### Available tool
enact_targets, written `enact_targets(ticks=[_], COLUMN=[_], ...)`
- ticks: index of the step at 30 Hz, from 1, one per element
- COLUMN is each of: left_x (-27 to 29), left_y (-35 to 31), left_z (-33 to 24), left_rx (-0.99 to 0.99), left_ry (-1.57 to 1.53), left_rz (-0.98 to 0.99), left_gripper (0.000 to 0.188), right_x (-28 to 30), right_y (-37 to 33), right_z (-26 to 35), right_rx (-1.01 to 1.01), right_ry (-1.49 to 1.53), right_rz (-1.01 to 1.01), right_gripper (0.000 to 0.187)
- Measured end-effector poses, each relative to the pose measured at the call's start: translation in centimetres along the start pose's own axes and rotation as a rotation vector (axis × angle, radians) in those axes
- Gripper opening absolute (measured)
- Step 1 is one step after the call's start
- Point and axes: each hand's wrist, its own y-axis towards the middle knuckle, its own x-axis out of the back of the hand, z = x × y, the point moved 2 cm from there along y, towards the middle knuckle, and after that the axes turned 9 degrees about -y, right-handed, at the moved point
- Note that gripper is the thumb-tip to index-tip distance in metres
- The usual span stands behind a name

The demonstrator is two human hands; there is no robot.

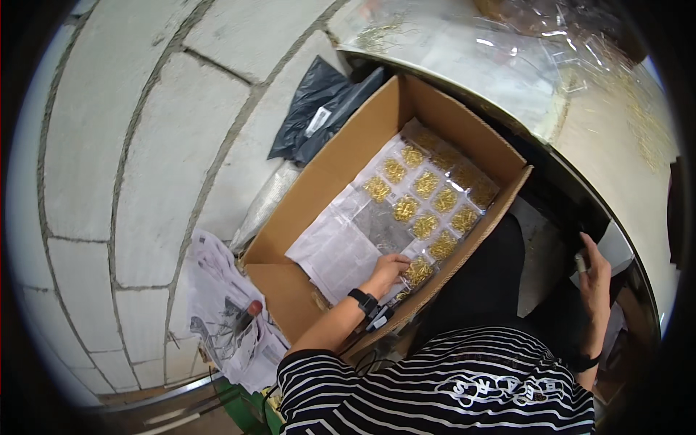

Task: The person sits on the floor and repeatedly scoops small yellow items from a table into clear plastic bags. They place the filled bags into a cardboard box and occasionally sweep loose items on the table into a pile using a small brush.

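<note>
Packet (418, 272), one: clear film filled with small golden pieces, lying in the near part of the cardboard box (337, 174), close to its right-hand wall. Handling, as judged: light, limp and slippery, its fill loose and apt to shift; the film may be pricked or torn by thin pieces. Best hold: the flat margin, or the whole packet from beneath.

Left hand (388, 274), one: reaching over the box's near left corner, fingertips at the packet's left edge, the packet lying just beyond and to the right of them. Fingers bent and close together; whether they pinch the film or only rest on it cannot be told.

Further packets (425, 183), of the same kind: in rows along the box's right and far parts.

White sheet (330, 246), one: under the packets, bare over the box's left part.

Right hand (596, 279), one: outside the box, well to its right; fingers extended, thumb apart, nothing seen in its grasp.

Dark plastic bag (315, 109), one: outside the box's far left wall.

Pale cloth-like bundle (243, 355), one: outside the box, left of its near end.

Worktable (591, 130), one: beyond the box to the right, bearing clear film and loose golden strands.
</note>
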Motion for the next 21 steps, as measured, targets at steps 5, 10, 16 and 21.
enact_targets(ticks=[5,10,16,21], left_x=[0.0,-0.5,-20.6,-33.8], left_y=[-1.1,-0.5,-6.2,-1.6], left_z=[-0.3,-3.7,-21.3,-30.5], left_rx=[-0.127,-0.394,-1.154,-1.233], left_ry=[0.508,0.977,0.912,0.819], left_rz=[0.035,0.078,0.176,0.034], left_gripper=[0.012,0.027,0.024,0.031], right_x=[3.2,10.1,20.1,14.4], right_y=[1.5,7.6,18.1,19.9], right_z=[0.5,-6.5,-25.8,-16.6], right_rx=[0.242,0.216,-0.717,-0.629], right_ry=[-0.240,-0.267,-0.500,-0.608], right_rz=[0.014,-0.276,-0.275,0.117], right_gripper=[0.040,0.039,0.063,0.073])
